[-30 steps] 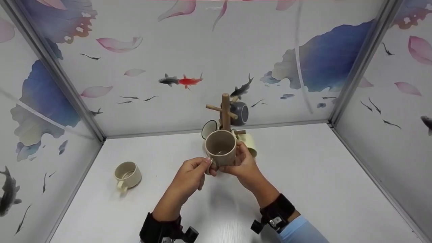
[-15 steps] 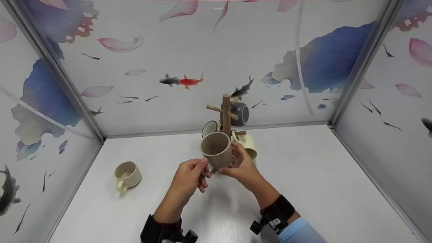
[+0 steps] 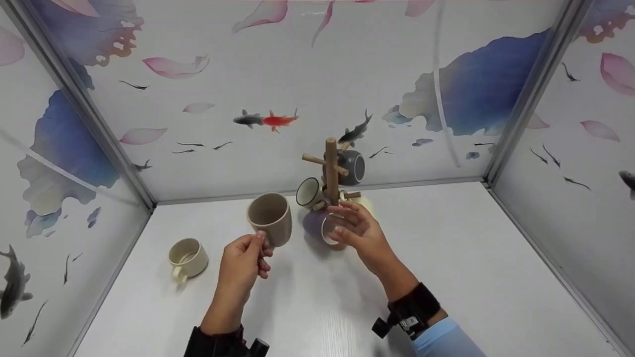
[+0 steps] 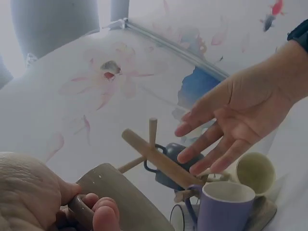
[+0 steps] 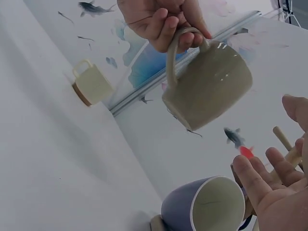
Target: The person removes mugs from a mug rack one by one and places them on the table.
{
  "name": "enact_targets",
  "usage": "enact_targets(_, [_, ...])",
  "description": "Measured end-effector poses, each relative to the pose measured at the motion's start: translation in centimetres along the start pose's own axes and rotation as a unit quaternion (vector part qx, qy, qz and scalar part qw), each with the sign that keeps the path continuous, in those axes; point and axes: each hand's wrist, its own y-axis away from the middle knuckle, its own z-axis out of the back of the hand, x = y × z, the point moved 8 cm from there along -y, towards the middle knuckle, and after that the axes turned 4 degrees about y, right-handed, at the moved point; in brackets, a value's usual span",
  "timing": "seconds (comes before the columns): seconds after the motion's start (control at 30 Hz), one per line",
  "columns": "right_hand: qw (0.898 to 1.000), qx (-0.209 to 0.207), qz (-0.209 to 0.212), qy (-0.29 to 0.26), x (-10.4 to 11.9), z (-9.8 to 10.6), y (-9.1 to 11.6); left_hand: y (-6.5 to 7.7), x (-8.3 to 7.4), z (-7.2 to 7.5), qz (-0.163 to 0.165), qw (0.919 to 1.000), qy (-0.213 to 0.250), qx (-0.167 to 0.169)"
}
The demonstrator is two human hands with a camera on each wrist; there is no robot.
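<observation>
My left hand (image 3: pixel 244 260) grips the handle of a grey-beige mug (image 3: pixel 270 218), held up left of a wooden mug tree (image 3: pixel 332 168). In the right wrist view this mug (image 5: pixel 211 84) hangs from the fingers curled through its handle. My right hand (image 3: pixel 364 237) holds nothing; its fingers are spread before the mug tree, overlapping a purple mug (image 3: pixel 314 224) in the head view. That purple mug (image 4: pixel 226 207) hangs low on the tree. A dark grey mug (image 3: pixel 352 167) hangs near the top, with a white dark-rimmed mug (image 3: pixel 308 192) lower left and a pale yellow mug (image 4: pixel 255 172) to the right.
A cream mug (image 3: pixel 188 259) stands upright on the white table (image 3: pixel 471 263) at the left, its handle toward me. White printed panels enclose the table behind and at both sides. An upper-left peg (image 3: pixel 312 158) of the tree is bare.
The grey-beige mug has moved left, away from the tree, in my left hand. My right hand has let go of its side and spread its fingers. The purple mug has come into sight.
</observation>
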Motion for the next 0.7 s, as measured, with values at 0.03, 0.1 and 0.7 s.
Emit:
enact_targets(0.03, [1.000, 0.001, -0.001, -0.003, 0.0, 0.0, 0.0, -0.2, 0.2, 0.6, 0.000, 0.9999, -0.002, -0.012])
enact_targets(0.1, [1.000, 0.004, 0.001, -0.006, 0.1, 0.1, 0.0, -0.7, 0.6, 1.8, 0.000, 0.9994, -0.003, -0.035])
enact_targets(0.7, [0.993, 0.100, -0.057, 0.031, -1.1, -3.5, 0.7, -3.2, 5.8, 7.1, 0.038, 0.9928, -0.028, -0.110])
